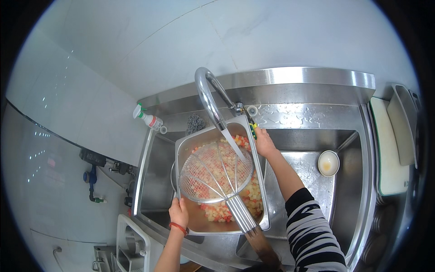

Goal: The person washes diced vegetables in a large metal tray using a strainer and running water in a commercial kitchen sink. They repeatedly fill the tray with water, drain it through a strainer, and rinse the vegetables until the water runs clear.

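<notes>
A deep rectangular stainless-steel pan (195, 229) sits tilted over the sink divider, holding diced pale and orange-red vegetables (253, 193) in cloudy water. My left hand (178, 213) grips its left rim near the front corner. Across the pan lies a round wire-mesh strainer (204, 170), its ribbed metal handle (241, 213) pointing toward me; neither hand holds it. Water (234, 144) runs from the curved faucet (204, 85) onto the mesh. My right hand (265, 142) closes around a green-and-yellow tap lever (253, 130) beside the pan's right rim; some fingers are hidden.
A small bowl (328, 163) stands in the right basin (299, 163). Steel wool (195, 124) and a spray bottle (149, 119) are at the back left. Cutting boards (387, 146) lean at the right. Hair (261, 246) hangs in the foreground.
</notes>
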`<state>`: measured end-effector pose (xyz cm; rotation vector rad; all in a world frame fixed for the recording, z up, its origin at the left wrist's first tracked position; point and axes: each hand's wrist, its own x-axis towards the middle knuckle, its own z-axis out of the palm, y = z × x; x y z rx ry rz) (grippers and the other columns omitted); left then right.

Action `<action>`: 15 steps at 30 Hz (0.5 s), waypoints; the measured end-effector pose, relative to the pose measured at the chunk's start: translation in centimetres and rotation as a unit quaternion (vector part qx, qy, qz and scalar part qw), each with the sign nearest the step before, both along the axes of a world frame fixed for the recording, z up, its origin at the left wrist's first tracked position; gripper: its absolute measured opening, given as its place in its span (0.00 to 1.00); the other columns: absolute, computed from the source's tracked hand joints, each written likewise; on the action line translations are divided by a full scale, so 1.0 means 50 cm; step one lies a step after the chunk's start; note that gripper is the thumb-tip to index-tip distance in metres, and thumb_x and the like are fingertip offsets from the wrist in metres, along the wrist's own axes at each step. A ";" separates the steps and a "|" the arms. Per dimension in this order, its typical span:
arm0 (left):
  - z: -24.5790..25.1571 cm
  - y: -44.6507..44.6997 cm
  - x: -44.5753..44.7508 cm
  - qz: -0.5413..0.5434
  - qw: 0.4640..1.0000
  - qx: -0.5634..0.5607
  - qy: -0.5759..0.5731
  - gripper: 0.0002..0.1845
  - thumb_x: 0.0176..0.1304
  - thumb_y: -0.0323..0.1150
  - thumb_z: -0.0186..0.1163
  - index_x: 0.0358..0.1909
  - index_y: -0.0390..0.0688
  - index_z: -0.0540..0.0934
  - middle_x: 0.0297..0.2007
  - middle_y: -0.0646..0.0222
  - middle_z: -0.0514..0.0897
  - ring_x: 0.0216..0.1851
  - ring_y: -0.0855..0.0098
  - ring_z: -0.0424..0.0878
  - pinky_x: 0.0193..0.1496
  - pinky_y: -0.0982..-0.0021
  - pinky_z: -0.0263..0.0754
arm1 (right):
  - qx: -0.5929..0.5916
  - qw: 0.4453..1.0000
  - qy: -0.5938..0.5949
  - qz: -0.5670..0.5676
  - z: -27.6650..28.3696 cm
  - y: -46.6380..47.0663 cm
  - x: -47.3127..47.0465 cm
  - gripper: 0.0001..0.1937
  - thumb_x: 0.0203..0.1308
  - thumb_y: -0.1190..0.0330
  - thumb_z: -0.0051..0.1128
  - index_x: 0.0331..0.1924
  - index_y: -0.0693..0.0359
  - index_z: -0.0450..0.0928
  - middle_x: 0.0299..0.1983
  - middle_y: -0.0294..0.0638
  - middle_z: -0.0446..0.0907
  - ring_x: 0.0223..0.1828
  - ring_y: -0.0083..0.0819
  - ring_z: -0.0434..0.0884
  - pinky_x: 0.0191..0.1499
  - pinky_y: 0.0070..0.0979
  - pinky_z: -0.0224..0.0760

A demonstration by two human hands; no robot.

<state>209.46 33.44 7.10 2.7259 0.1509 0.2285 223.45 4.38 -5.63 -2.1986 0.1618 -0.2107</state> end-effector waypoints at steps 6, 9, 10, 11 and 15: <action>-0.005 0.002 0.001 -0.002 1.000 0.004 -0.002 0.13 0.55 0.35 0.42 0.21 0.35 0.64 0.19 0.45 0.70 0.25 0.46 0.67 0.25 0.57 0.60 | 0.004 1.000 -0.005 -0.002 -0.003 0.000 0.000 0.16 0.48 0.64 0.44 0.40 0.62 0.59 0.37 0.56 0.63 0.40 0.51 0.66 0.42 0.38 0.60; -0.004 -0.001 0.002 -0.001 1.000 0.002 0.000 0.13 0.55 0.35 0.42 0.21 0.35 0.64 0.19 0.45 0.69 0.25 0.46 0.67 0.25 0.57 0.60 | 0.004 1.000 -0.007 -0.005 -0.006 -0.001 0.002 0.16 0.48 0.64 0.44 0.40 0.62 0.59 0.37 0.56 0.63 0.40 0.51 0.66 0.42 0.38 0.60; -0.003 -0.002 0.002 0.000 1.000 0.001 0.001 0.13 0.55 0.35 0.42 0.21 0.35 0.64 0.19 0.45 0.69 0.25 0.46 0.67 0.25 0.57 0.60 | 0.004 1.000 -0.008 -0.006 -0.007 -0.001 0.002 0.16 0.48 0.64 0.45 0.40 0.61 0.59 0.37 0.56 0.63 0.40 0.51 0.66 0.42 0.38 0.60; -0.004 -0.003 0.003 -0.001 1.000 0.001 0.001 0.13 0.55 0.35 0.42 0.21 0.35 0.64 0.19 0.45 0.69 0.25 0.46 0.67 0.25 0.57 0.60 | 0.005 1.000 -0.007 -0.006 -0.008 -0.002 0.003 0.16 0.48 0.64 0.44 0.40 0.61 0.59 0.37 0.55 0.63 0.40 0.51 0.66 0.42 0.38 0.60; -0.010 -0.003 0.005 -0.003 1.000 0.002 0.000 0.13 0.55 0.35 0.42 0.21 0.34 0.63 0.19 0.45 0.69 0.25 0.45 0.67 0.25 0.57 0.60 | 0.002 1.000 -0.005 -0.005 -0.010 -0.005 0.003 0.17 0.48 0.63 0.44 0.40 0.61 0.59 0.38 0.55 0.63 0.40 0.50 0.66 0.42 0.38 0.60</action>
